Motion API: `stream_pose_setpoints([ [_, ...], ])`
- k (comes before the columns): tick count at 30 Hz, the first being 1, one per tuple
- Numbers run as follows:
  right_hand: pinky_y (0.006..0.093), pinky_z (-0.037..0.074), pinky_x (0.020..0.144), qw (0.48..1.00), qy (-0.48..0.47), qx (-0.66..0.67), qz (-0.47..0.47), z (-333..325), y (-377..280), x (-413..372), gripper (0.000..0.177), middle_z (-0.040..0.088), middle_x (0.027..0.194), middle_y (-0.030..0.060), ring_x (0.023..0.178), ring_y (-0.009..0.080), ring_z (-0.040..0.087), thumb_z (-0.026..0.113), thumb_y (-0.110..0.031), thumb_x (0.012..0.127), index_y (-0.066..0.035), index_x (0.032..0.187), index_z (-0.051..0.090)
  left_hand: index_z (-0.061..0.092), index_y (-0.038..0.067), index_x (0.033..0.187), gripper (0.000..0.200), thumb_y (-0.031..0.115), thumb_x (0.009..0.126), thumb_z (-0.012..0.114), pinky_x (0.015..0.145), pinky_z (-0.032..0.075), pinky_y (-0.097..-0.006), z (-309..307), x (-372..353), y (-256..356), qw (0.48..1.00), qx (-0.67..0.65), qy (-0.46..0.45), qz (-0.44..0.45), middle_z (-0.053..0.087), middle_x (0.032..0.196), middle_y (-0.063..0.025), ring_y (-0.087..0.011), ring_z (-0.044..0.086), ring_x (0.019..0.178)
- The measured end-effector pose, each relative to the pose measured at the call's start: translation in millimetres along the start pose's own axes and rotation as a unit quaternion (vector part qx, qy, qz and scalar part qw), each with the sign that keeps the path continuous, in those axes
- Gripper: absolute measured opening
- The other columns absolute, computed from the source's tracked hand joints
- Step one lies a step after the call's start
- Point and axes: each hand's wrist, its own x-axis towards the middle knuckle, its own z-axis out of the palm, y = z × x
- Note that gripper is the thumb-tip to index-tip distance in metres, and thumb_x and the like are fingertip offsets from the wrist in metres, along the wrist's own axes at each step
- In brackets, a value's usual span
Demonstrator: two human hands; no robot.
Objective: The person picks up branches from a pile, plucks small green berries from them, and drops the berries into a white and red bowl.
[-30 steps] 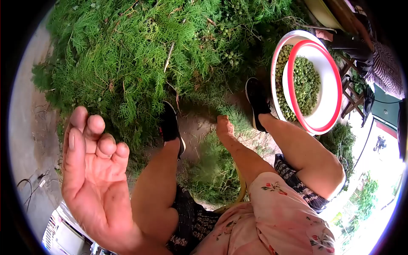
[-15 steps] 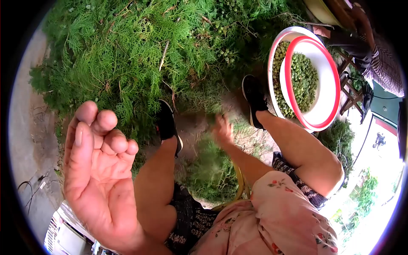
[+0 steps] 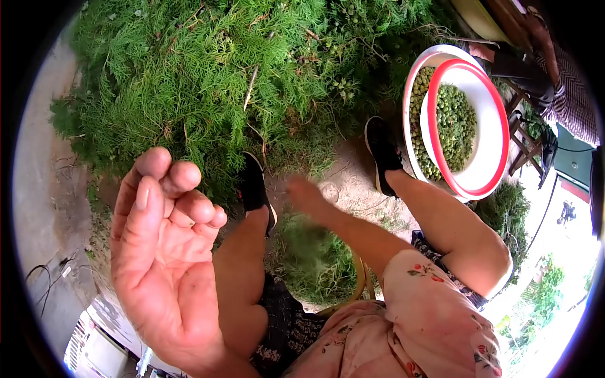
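My left hand (image 3: 170, 252) is raised close to the camera, palm toward me. Its fingers curl loosely, apart from the thumb, and the palm is bare. Lower down, between the feet, my right hand (image 3: 309, 198) is smeared by motion, so its fingers and anything in them cannot be made out. Just below it lies a small heap of green sprigs (image 3: 315, 258). Beyond both hands spreads a large pile of feathery evergreen branches (image 3: 189, 82).
To the right, a white basin with a red rim (image 3: 488, 135) holds small green cones and leans inside a larger basin (image 3: 408, 116) of cones. Another person's striped sleeve (image 3: 570, 94) shows beside a wooden stool (image 3: 523, 142). Black shoes (image 3: 381, 148) flank bare soil.
My right hand has moved left and slightly up, away from the sprigs between my legs. My left hand sits slightly further right in view, its pose much the same.
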Motion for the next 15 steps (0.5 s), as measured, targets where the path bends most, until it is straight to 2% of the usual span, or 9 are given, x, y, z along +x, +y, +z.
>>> stream_pose_setpoints([
  [1,0.0436,0.048,0.076,0.989,-0.062,-0.128,0.041,-26,-1,36,0.014,0.052,0.102,0.015,0.093,0.032,0.051,0.055,-0.011,0.076,-0.006,0.087,0.062,0.052,0.004,0.111,0.023,0.015,0.092,0.049,0.07,0.043,-0.0274,0,0,0,1.0,0.002,0.002,0.0,0.056,0.095,-0.0044,-0.011,0.052,0.072],
  [3,0.0474,0.043,0.086,0.964,-0.127,-0.144,0.185,-73,-13,83,0.017,0.042,0.122,0.012,0.113,0.033,0.041,0.057,-0.017,0.078,-0.01,0.091,0.065,0.052,0.004,0.111,0.023,0.015,0.091,0.049,0.069,0.044,-0.0273,1,1,-1,1.0,0.004,0.006,0.003,0.056,0.095,-0.0045,-0.0106,0.052,0.072],
  [6,0.0552,0.036,0.095,0.943,-0.141,-0.225,0.201,-76,1,67,0.023,0.029,0.137,0.0085,0.128,0.0339,0.025,0.058,-0.025,0.08,-0.015,0.1,0.065,0.052,0.004,0.112,0.023,0.015,0.091,0.049,0.07,0.044,-0.0272,6,2,0,1.0,0.003,0.017,0.007,0.056,0.095,-0.0046,-0.0105,0.051,0.072],
  [7,0.059,0.027,0.1,0.929,-0.21,-0.226,0.205,-68,5,50,0.028,0.024,0.142,0.0069,0.134,0.0342,0.013,0.059,-0.03,0.081,-0.018,0.106,0.063,0.052,0.004,0.112,0.023,0.015,0.091,0.049,0.07,0.043,-0.0271,6,3,1,1.0,-0.001,0.011,0.011,0.056,0.095,-0.0047,-0.0105,0.051,0.072],
  [9,0.0592,0.025,0.101,0.909,-0.283,-0.285,0.107,-55,-6,1,0.032,0.025,0.142,0.0077,0.134,0.0347,0.011,0.06,-0.028,0.08,-0.018,0.111,0.061,0.052,0.004,0.112,0.024,0.015,0.091,0.049,0.07,0.043,-0.027,5,3,0,1.0,-0.008,0.001,0.013,0.056,0.095,-0.0048,-0.0106,0.051,0.072],
  [11,0.0588,0.028,0.1,0.904,-0.366,-0.208,0.076,-43,-18,-35,0.031,0.026,0.141,0.0083,0.133,0.0353,0.013,0.061,-0.026,0.079,-0.016,0.109,0.061,0.051,0.003,0.112,0.024,0.014,0.092,0.048,0.071,0.043,-0.0267,-1,4,-2,1.0,-0.006,-0.002,0.011,0.056,0.095,-0.0047,-0.0107,0.051,0.072],
  [14,0.0541,0.034,0.097,0.94,-0.299,-0.146,0.072,-24,-24,-74,0.031,0.036,0.134,0.0086,0.127,0.0339,0.025,0.063,-0.026,0.077,-0.016,0.106,0.061,0.051,0.001,0.113,0.024,0.013,0.092,0.048,0.071,0.044,-0.0266,-4,6,-5,1.0,-0.009,-0.014,0.01,0.057,0.096,-0.0056,-0.0111,0.051,0.073],
  [15,0.0506,0.037,0.092,0.937,-0.314,-0.069,0.136,-16,-27,-82,0.024,0.041,0.127,0.01,0.121,0.0326,0.032,0.062,-0.023,0.076,-0.015,0.098,0.061,0.051,0.0,0.113,0.025,0.012,0.092,0.048,0.072,0.044,-0.0266,-3,6,-5,1.0,-0.012,-0.011,0.007,0.058,0.096,-0.0059,-0.0112,0.051,0.073],
])
